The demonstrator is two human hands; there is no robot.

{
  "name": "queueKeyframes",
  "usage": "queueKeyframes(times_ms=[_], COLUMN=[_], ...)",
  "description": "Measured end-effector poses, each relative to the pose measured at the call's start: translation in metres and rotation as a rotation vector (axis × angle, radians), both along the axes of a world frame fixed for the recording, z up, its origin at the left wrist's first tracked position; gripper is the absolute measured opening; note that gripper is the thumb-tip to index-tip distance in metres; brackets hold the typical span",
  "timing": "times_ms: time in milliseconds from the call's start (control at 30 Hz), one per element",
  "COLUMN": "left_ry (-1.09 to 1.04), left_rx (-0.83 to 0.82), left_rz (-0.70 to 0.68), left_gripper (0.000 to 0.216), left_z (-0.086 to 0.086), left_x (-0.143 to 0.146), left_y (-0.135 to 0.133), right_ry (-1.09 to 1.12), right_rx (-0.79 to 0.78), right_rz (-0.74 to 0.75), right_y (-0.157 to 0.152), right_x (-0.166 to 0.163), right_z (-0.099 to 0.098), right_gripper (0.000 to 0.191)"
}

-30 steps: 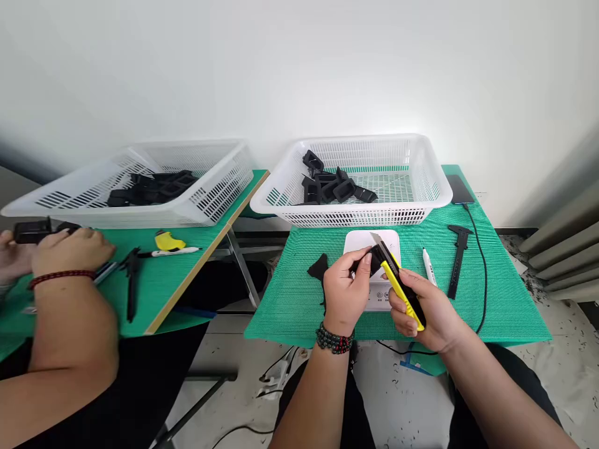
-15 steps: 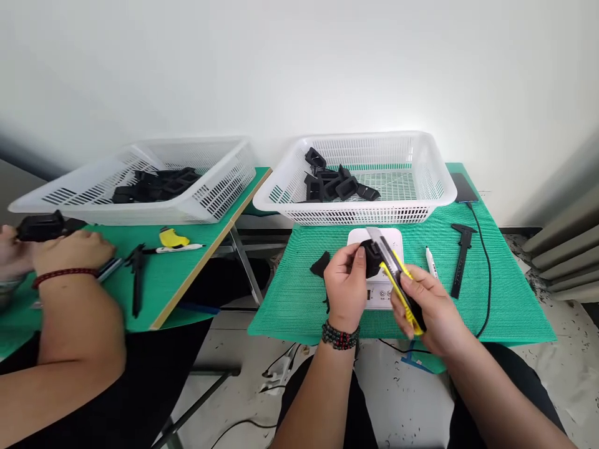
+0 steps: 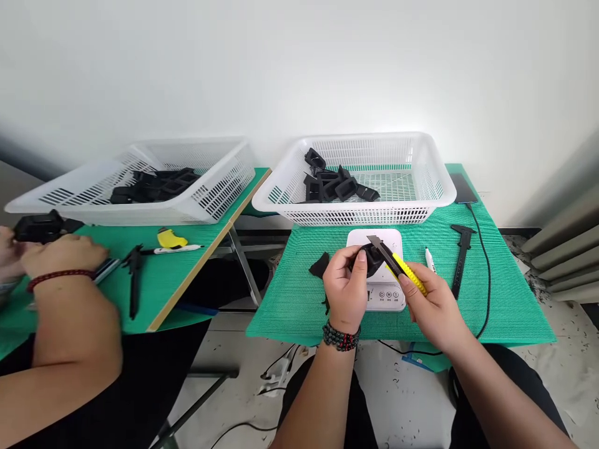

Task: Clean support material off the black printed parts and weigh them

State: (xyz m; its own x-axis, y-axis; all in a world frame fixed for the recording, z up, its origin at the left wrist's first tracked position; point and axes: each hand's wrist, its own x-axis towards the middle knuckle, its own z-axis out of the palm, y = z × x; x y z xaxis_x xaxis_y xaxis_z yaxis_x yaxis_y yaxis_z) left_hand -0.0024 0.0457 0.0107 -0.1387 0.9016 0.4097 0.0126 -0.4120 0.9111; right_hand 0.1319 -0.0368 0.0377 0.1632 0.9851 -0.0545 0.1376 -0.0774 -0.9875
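Note:
My left hand [image 3: 347, 284] pinches a small black molded part [image 3: 373, 262], partly hidden by the fingers. In my right hand [image 3: 428, 302] is a yellow and black utility knife [image 3: 397, 265], its blade out and pointing up and left over the black part. Whether the blade touches the part I cannot tell. Beneath both hands lies a white digital scale [image 3: 386, 299] with several buttons along its front. Just left of my left hand a black scrap-like piece [image 3: 319, 265] rests on the green cloth.
A white basket [image 3: 358, 215] with several black parts [image 3: 345, 187] stands behind the scale. To the right lie a white marker [image 3: 429, 259], black calipers [image 3: 462, 259] and a dark flat device [image 3: 463, 188] with a cable. A co-worker's hand [image 3: 65, 255] works at the left table beside another basket [image 3: 116, 215].
My right hand has turned the knife so that it slants more to the left, its blade lower and over the black part. My left hand stays nearly still.

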Motion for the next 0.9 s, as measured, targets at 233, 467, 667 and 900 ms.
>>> queueKeyframes(times_ms=[233,467,667,900], left_ry=[-0.006,0.042,-0.017,-0.478], left_rx=[0.078,0.098,0.083,-0.215], left_rz=[0.106,0.154,0.029,-0.187], left_gripper=[0.014,0.012,0.015,0.024], left_z=[-0.008,-0.006,-0.01,-0.014], left_x=[-0.004,-0.01,-0.008,0.0], left_y=[0.004,0.007,0.006,0.009], right_ry=[-0.079,0.028,0.045,0.008], right_rx=[-0.079,0.029,-0.009,-0.035], right_rz=[-0.015,0.031,0.115,0.088], right_y=[0.005,0.006,0.005,0.006], right_x=[0.012,0.02,0.018,0.02], right_z=[-0.002,-0.001,0.002,0.002], right_gripper=[0.042,0.044,0.041,0.037])
